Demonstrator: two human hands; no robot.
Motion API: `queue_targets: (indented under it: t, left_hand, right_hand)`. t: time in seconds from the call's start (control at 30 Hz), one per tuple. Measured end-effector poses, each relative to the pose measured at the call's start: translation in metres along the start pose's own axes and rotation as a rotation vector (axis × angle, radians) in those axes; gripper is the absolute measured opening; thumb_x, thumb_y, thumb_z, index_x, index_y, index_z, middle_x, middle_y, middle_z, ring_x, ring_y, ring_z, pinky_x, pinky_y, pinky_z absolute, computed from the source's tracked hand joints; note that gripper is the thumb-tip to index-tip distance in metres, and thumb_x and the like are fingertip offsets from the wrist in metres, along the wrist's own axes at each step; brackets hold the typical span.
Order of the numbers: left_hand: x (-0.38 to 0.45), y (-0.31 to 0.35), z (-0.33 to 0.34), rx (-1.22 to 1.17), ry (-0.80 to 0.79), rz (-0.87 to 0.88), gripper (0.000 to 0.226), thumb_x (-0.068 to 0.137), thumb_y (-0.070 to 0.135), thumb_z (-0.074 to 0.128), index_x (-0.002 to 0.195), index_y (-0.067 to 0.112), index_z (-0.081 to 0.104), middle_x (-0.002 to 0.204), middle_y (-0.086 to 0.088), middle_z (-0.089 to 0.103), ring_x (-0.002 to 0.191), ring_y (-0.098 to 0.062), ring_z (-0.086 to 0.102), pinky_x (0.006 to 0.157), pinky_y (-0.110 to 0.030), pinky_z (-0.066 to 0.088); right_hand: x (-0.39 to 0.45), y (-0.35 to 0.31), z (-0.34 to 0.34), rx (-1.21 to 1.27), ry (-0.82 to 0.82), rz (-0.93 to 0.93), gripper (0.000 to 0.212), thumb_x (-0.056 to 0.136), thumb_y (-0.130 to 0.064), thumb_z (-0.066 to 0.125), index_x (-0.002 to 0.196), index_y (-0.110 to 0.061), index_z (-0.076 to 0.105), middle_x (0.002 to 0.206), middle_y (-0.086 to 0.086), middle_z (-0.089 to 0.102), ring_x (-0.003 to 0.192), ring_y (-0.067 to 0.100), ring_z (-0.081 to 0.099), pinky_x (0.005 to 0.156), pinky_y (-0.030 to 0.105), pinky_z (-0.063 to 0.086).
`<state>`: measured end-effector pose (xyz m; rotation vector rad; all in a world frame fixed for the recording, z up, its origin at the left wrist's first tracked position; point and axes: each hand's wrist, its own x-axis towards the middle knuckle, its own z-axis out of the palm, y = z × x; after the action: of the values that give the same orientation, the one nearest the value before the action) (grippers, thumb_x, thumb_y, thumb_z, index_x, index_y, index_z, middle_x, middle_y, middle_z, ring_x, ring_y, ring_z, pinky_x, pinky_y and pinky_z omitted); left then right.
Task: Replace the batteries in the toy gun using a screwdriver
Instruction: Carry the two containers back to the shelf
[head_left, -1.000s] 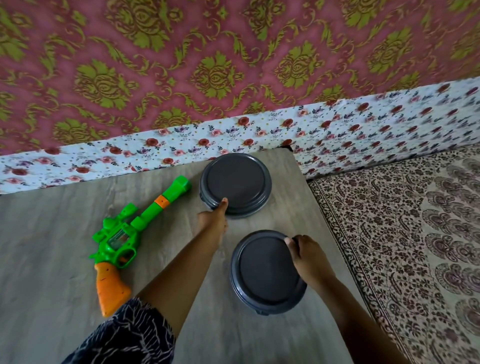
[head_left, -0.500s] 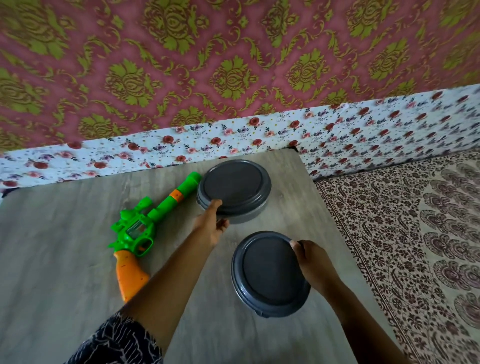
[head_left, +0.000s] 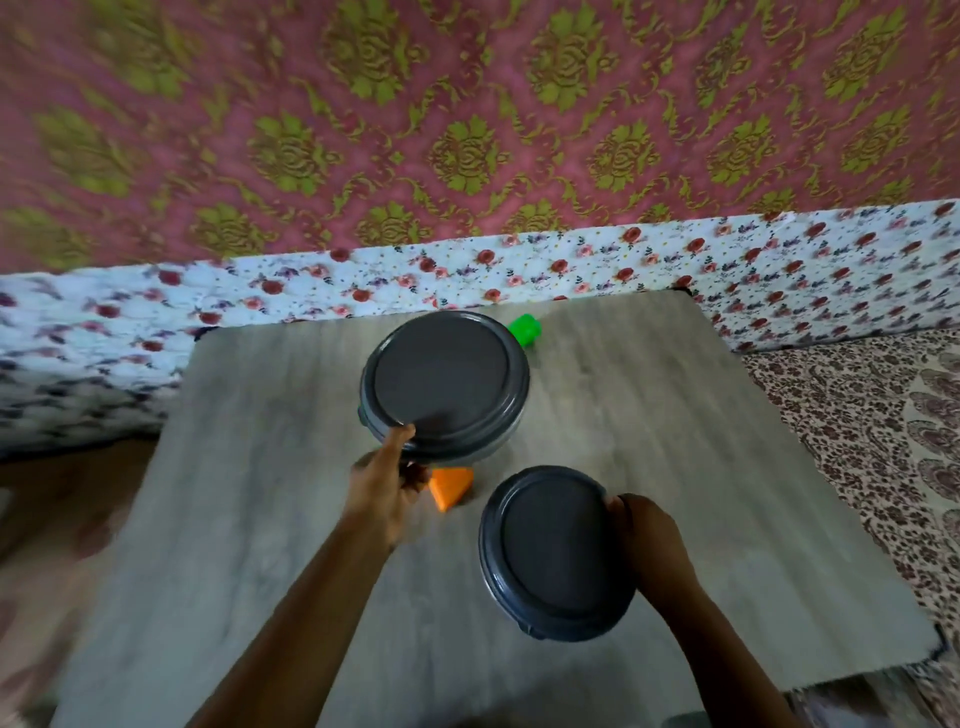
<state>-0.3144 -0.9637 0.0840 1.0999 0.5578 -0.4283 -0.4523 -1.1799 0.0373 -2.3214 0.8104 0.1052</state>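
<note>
Head view: I look down on a grey wood-grain table (head_left: 675, 415) and use it as my landmark; much of the picture is blurred.
Left hand (head_left: 387, 493): over the table's middle, my thumb lies on the lid's near rim and my curled fingers go under the far dark round container (head_left: 447, 387) — I grip it, and it looks raised off the table.
Right hand (head_left: 652, 540): toward the table's near right, my fingers curl round the right edge of the near dark round container (head_left: 553, 553), gripping it.
Toy gun (head_left: 524, 328): lying on the table behind and under the far container — only its green muzzle by the far edge and its orange grip (head_left: 451, 486) beside my left hand show.
Around the table: a floral-print cloth (head_left: 571, 270) beyond its far edge, a patterned spread (head_left: 857, 415) off its right side.
</note>
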Motion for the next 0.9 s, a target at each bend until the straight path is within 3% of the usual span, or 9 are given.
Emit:
queue_targets:
  t: [0.07, 0.3, 0.47, 0.63, 0.9]
  left_hand:
    - [-0.004, 0.007, -0.03, 0.015, 0.004, 0.044, 0.014, 0.089, 0.014, 0.06, 0.084, 0.002, 0.055, 0.075, -0.011, 0.055, 0.061, -0.016, 0.051, 0.046, -0.02, 0.046]
    - [-0.015, 0.021, -0.11, -0.047, 0.128, 0.089, 0.013, 0.089, 0.018, 0.061, 0.087, 0.005, 0.058, 0.084, -0.012, 0.06, 0.07, -0.016, 0.056, 0.056, -0.023, 0.049]
    - [-0.028, 0.018, -0.129, -0.148, 0.211, 0.106, 0.014, 0.088, 0.018, 0.062, 0.09, 0.006, 0.058, 0.088, -0.012, 0.06, 0.077, -0.018, 0.057, 0.066, -0.027, 0.046]
    - [-0.042, 0.016, -0.151, -0.162, 0.299, 0.155, 0.015, 0.09, 0.021, 0.059, 0.09, 0.006, 0.056, 0.089, -0.011, 0.061, 0.079, -0.018, 0.058, 0.075, -0.028, 0.047]
    - [-0.058, 0.02, -0.195, -0.228, 0.422, 0.219, 0.009, 0.09, 0.019, 0.057, 0.093, 0.011, 0.056, 0.087, -0.007, 0.058, 0.075, -0.014, 0.053, 0.062, -0.025, 0.046]
  right_hand:
    - [-0.014, -0.014, 0.014, 0.027, 0.039, -0.042, 0.04, 0.099, -0.03, 0.032, 0.064, -0.015, 0.045, 0.064, 0.001, 0.049, 0.058, 0.013, 0.047, 0.05, 0.022, 0.031]
    - [-0.033, -0.046, 0.04, 0.056, 0.071, -0.184, 0.037, 0.097, -0.033, 0.036, 0.064, -0.018, 0.045, 0.062, -0.003, 0.048, 0.058, 0.009, 0.048, 0.051, 0.02, 0.029]
    - [-0.021, -0.054, 0.04, 0.081, 0.035, -0.199, 0.037, 0.096, -0.035, 0.037, 0.079, -0.009, 0.057, 0.075, 0.004, 0.056, 0.066, 0.011, 0.052, 0.054, 0.023, 0.036]
    - [-0.015, -0.069, 0.046, 0.139, 0.057, -0.268, 0.037, 0.096, -0.034, 0.039, 0.065, -0.016, 0.049, 0.063, 0.001, 0.051, 0.059, 0.013, 0.05, 0.05, 0.023, 0.03]
    - [-0.011, -0.102, 0.071, 0.193, -0.028, -0.322, 0.037, 0.095, -0.032, 0.043, 0.063, -0.015, 0.049, 0.062, 0.003, 0.052, 0.061, 0.018, 0.051, 0.052, 0.024, 0.035]
